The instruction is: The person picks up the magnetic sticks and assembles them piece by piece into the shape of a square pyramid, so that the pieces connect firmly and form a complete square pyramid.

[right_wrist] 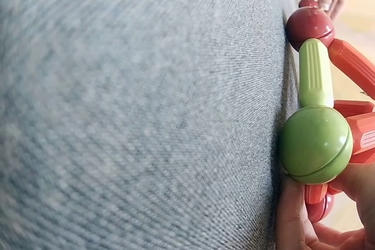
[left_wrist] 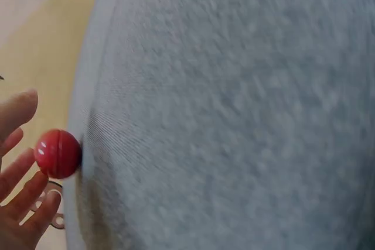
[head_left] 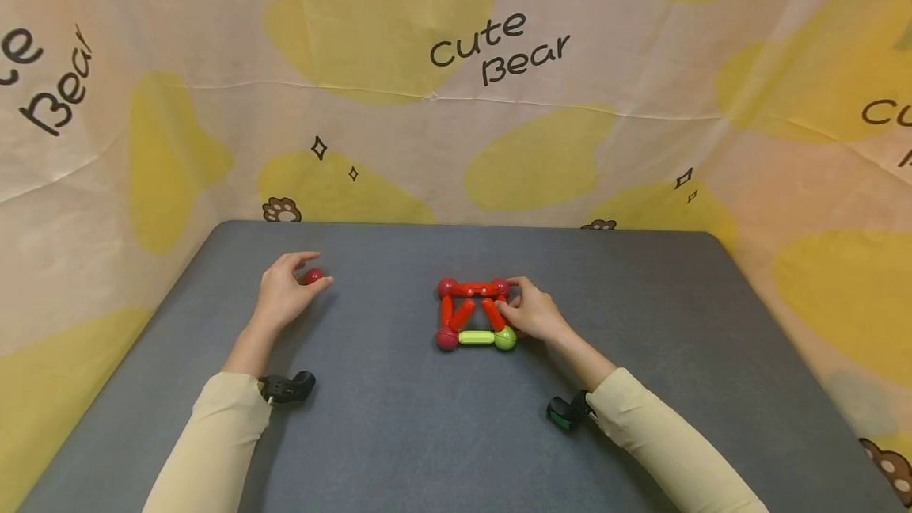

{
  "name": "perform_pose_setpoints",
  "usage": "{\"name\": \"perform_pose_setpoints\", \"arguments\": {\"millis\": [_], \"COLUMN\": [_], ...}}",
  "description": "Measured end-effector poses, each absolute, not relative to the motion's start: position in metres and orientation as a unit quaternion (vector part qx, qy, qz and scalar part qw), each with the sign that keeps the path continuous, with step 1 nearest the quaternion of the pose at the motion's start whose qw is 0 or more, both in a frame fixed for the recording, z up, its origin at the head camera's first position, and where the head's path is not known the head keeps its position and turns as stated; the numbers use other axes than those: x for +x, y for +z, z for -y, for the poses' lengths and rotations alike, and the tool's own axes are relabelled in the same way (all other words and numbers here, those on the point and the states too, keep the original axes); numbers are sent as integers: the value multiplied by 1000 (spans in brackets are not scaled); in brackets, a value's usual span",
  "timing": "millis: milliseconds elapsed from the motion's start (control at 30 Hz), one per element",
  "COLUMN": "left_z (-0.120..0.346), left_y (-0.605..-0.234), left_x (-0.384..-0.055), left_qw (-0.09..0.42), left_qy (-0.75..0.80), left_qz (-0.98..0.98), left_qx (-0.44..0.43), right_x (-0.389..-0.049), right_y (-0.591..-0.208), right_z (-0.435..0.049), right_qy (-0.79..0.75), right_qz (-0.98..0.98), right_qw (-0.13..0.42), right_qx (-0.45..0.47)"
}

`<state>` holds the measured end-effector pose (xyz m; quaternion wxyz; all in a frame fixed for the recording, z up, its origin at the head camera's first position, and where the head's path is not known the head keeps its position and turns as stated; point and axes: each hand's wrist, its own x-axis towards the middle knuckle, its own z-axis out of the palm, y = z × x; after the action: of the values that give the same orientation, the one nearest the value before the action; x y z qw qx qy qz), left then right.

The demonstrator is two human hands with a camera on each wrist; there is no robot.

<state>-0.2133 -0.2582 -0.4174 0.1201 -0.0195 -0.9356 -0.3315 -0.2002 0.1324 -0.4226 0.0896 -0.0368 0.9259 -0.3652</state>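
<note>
At the left, a red ball (left_wrist: 57, 153) sits on the table beside the spread fingers of my left hand (head_left: 283, 291). In the left wrist view the thumb stands apart from the ball. A frame of magnetic rods and balls lies on the table right of the middle: red balls (head_left: 446, 338), a green ball (right_wrist: 316, 144), red rods (head_left: 473, 289) and a light green rod (head_left: 476, 337). Two slanting red rods lean inward from its near corners. My right hand (head_left: 536, 313) grips the frame's right side by a red rod just behind the green ball; part of that rod is hidden.
The grey table (head_left: 385, 418) runs up to a cloth backdrop (head_left: 399, 149) with yellow patches and lettering at the back and sides. Dark wrist-worn devices (head_left: 287, 388) sit on both wrists.
</note>
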Motion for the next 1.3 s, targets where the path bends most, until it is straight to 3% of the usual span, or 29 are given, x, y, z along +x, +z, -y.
{"name": "perform_pose_setpoints", "arguments": {"millis": [767, 1300], "left_z": [268, 225], "left_y": [-425, -397], "left_x": [-214, -211], "left_qw": [90, 82], "left_qy": [-318, -374], "left_qz": [944, 921], "left_qx": [-9, -67], "right_x": [-201, -199], "right_y": [-423, -424], "right_z": [-130, -132], "right_qy": [-370, -373], "right_qz": [-923, -923], "right_qw": [96, 90], "right_qx": [-38, -44]}}
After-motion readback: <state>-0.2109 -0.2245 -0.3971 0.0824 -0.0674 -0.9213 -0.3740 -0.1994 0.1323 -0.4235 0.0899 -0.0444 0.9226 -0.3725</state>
